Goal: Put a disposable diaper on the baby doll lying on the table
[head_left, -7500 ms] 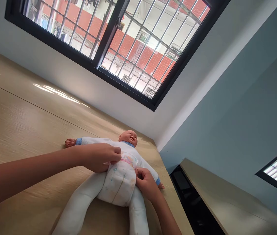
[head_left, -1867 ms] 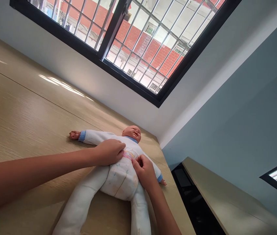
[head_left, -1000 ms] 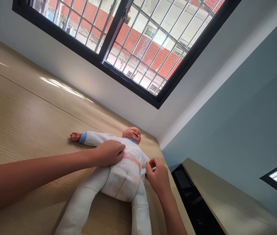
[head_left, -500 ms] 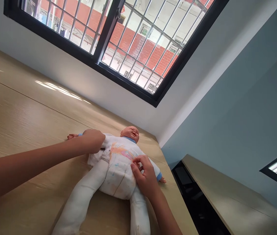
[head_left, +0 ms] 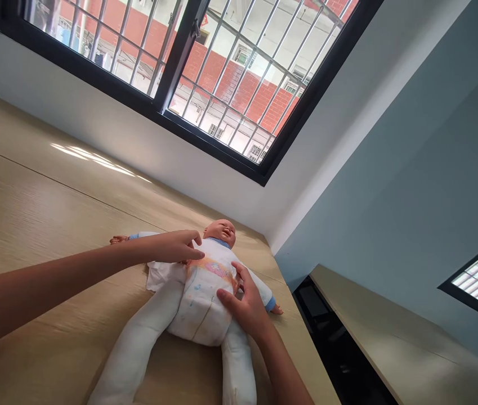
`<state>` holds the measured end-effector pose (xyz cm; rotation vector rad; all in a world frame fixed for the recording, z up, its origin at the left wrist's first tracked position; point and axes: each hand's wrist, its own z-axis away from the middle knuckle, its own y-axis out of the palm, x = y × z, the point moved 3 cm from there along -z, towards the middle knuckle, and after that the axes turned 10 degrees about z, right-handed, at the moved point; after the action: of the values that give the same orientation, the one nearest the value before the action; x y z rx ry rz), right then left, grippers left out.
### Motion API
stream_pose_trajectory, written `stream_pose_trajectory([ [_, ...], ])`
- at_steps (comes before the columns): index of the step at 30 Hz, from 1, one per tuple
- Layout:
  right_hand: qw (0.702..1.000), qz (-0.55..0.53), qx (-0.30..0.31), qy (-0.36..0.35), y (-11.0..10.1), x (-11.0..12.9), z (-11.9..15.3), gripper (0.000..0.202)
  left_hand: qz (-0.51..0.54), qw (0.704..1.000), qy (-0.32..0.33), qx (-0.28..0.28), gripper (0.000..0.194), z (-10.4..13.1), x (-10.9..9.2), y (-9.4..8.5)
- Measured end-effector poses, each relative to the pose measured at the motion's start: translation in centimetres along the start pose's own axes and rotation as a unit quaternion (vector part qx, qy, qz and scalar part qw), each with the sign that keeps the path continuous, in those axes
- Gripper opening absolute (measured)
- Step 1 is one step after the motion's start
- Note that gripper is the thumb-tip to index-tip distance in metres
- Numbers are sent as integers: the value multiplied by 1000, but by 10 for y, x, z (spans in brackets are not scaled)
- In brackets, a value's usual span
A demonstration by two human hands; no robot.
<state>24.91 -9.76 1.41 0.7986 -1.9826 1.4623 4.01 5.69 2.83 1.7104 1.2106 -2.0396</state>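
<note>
Two hands [head_left: 178, 246] [head_left: 248, 308], fingers [head_left: 228, 299] flanking, diaper [head_left: 199, 301] between

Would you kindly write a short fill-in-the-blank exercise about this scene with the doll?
1. The baby doll lies on its ____ on the wood-grain table.
2. The doll's sleeve cuffs are coloured ____.
3. The right hand rests against the doll's patterned ____, below the plain white top.
4. The window frame is ____.

Missing words: back; blue; diaper; black.
</note>
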Motion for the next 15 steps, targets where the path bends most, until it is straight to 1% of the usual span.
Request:
stream_pose_trajectory([
  [2,1000,-4,-11,3,-2,-3,-1,83,79,997,-17,18,59,1,-1,0],
  [5,999,-29,-23,2,-8,-3,-2,84,164,984,-14,69,58,10,-12,-1],
  [7,997,-81,-8,-12,-12,2,-1,77,170,979,-5,109,62,17,-20,-2],
  [8,994,-111,4,-21,-14,7,1,70,155,981,-2,117,63,19,-23,-3],
  [9,989,-141,18,-30,-17,13,3,61,131,985,-1,114,64,20,-25,-4],
  [11,981,-177,70,-31,-20,25,9,47,73,993,1,95,61,20,-25,-5],
  [12,977,-181,113,-24,-20,31,12,42,42,996,9,83,57,19,-25,-5],
  [15,959,-129,251,-8,-15,46,24,39,-64,995,56,59,41,19,-28,2],
])
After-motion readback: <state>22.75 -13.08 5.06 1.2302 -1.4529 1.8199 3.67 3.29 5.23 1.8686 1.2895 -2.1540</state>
